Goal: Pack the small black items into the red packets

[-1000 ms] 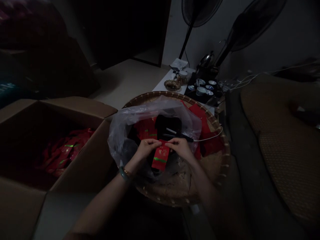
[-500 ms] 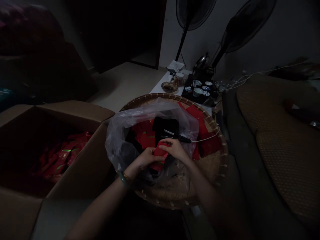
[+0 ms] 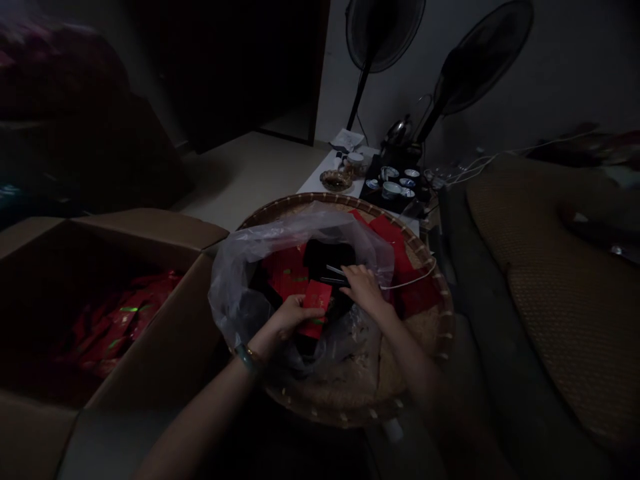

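Observation:
My left hand pinches a red envelope between thumb and fingers, its face tilted up toward me. My right hand lies over the handle of a black corded tool with two thin, shiny arms, its fingers closed around it. The tool looks like a hair straightener, though the dark hides its details. Beneath both hands spreads an open clear plastic bag, holding stacked red envelopes and a black object. The bag rests in a round woven bamboo tray.
More red envelopes lie on the tray's right side. At left stands an open cardboard box with red packets inside. Beyond the tray are teacups, a kettle and two standing fans. A white cord crosses the tray.
My right hand has let go of the red envelope and moved right and up onto the corded tool. The envelope stays in my left hand, now more fully exposed.

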Tool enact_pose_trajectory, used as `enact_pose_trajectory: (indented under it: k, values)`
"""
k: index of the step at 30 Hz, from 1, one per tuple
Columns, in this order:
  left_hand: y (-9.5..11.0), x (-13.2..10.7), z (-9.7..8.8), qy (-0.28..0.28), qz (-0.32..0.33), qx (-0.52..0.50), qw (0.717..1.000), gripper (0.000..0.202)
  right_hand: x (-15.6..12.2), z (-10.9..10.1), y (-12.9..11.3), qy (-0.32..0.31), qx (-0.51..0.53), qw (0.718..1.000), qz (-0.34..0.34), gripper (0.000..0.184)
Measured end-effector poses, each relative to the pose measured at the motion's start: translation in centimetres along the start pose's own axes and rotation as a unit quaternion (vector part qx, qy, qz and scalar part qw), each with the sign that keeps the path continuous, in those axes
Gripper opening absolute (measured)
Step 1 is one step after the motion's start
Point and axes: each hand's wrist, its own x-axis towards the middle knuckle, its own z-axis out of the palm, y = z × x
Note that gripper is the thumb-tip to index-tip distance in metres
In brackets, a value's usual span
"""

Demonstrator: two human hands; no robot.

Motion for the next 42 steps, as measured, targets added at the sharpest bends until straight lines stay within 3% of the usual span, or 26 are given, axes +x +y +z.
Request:
enact_pose_trajectory:
  k: [2, 5, 9, 12, 17, 21, 25, 27, 30, 35, 42]
  values:
    - [-0.1, 0.2, -0.1, 0.005, 0.008, -0.008, 1.000, 0.041, 0.2, 0.5, 0.3, -0.010, -0.006, 1.000, 0.003, 0.050]
    - [-0.1, 0.5, -0.4, 0.011, 0.020, -0.023, 0.999, 0.042, 0.8, 0.3, 1.1, 0.000, 0.088, 0.996, 0.029, 0.051]
    - [0.1, 0.8, -0.3, 0.030, 0.018, -0.038, 0.999, 0.045, 1.3, -2.1, 2.4, -0.039, 0.283, 0.958, 0.038, 0.051]
    - [0.3, 1.2, 0.4, 0.033, 0.034, -0.042, 0.998, 0.046, 1.2, -4.2, 2.2, -0.095, 0.336, 0.936, 0.029, 0.051]
    - [0.2, 2.0, 2.2, 0.018, 0.042, -0.033, 0.998, 0.046, 1.2, -5.3, 0.3, -0.135, 0.339, 0.931, 0.026, 0.045]
    - [0.0, 2.0, 2.9, 0.027, 0.038, -0.020, 0.999, 0.047, 1.2, -5.1, -0.4, -0.120, 0.341, 0.932, 0.031, 0.035]
    - [0.2, 1.6, 2.7, 0.014, 0.038, -0.004, 0.999, 0.048, 1.0, -4.9, -0.4, -0.112, 0.332, 0.936, 0.035, 0.031]
    - [0.5, 1.5, 2.5, 0.012, 0.079, -0.014, 0.997, 0.047, 1.0, -4.7, -0.3, -0.115, 0.334, 0.935, 0.034, 0.031]
    - [1.4, 1.4, 2.3, 0.058, 0.141, -0.034, 0.988, 0.049, 0.9, -4.4, -0.2, -0.116, 0.340, 0.933, 0.026, 0.031]
    - [2.4, 1.2, 2.4, 0.090, 0.131, -0.039, 0.986, 0.044, 1.0, -4.1, -0.3, -0.103, 0.328, 0.939, 0.018, 0.030]
    - [2.0, 1.3, 2.4, 0.101, 0.144, -0.045, 0.983, 0.041, 1.0, -3.8, -0.3, -0.113, 0.331, 0.937, 0.011, 0.030]
